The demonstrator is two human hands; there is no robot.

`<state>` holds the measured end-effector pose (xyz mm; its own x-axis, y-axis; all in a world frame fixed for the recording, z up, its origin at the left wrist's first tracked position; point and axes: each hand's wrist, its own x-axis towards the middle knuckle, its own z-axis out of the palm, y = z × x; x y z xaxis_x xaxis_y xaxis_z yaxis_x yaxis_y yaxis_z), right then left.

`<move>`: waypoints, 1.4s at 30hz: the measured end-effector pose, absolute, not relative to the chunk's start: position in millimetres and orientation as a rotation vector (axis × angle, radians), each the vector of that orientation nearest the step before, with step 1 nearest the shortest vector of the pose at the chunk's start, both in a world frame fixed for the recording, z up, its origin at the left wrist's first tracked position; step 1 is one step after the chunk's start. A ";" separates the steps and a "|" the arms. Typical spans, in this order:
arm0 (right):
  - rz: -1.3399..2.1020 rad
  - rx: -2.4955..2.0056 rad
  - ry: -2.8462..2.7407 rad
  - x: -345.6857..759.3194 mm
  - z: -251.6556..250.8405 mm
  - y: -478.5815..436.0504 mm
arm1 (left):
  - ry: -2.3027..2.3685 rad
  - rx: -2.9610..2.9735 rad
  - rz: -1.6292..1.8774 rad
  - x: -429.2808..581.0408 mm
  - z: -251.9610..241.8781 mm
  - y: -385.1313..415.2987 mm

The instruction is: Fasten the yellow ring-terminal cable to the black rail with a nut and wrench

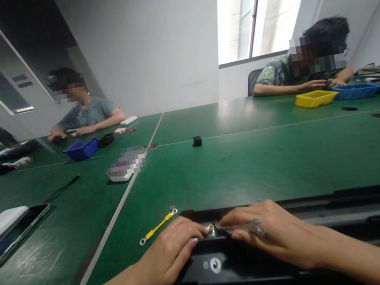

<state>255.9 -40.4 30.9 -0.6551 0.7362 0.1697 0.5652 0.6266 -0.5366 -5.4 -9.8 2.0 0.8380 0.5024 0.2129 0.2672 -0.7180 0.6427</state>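
My right hand (272, 231) is closed around a small silver wrench (257, 227), one jaw showing beside the palm. The wrench's other end reaches a brass-coloured nut (211, 227) inside a long black metal channel (230, 255). Pressed together at the same nut from the other side are the fingers of my left hand (173, 247); what they pinch, if anything, is hidden. A round silver fastener (215, 265) sits on the channel's near wall. Left of the channel's end lies a short yellow cable (160, 225) with ring terminals at both ends, near my left hand.
On the green table (251, 161) are a small black block (197, 141), a white device (126, 165) and a phone (16, 235). Farther off stand blue (82, 150) and yellow (316, 98) bins. Two people sit working across the table.
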 end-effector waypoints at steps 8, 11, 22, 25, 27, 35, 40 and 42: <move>0.641 -1.032 -2.461 254.9 32.0 -40.1 | 0.556 2.399 0.511 -4.4 2.2 -9.9; 0.641 -1.025 -2.466 254.8 32.1 -39.0 | 0.551 2.405 0.514 -4.6 2.5 -10.4; 0.624 -1.008 -2.489 255.1 33.0 -40.9 | 0.574 2.417 0.520 -5.0 1.6 -9.6; 0.624 -1.008 -2.492 255.5 33.4 -41.0 | 0.564 2.414 0.521 -4.8 2.3 -10.1; 0.625 -0.996 -2.494 255.7 33.6 -40.1 | 0.566 2.411 0.524 -4.8 2.7 -10.7; 0.627 -1.004 -2.499 255.4 34.6 -40.1 | 0.555 2.405 0.536 -3.8 3.7 -9.9; 0.615 -1.005 -2.505 255.1 34.7 -39.7 | 0.553 2.403 0.529 -3.9 2.8 -10.0; 0.613 -1.012 -2.503 255.2 34.8 -39.5 | 0.558 2.407 0.527 -4.1 2.6 -10.0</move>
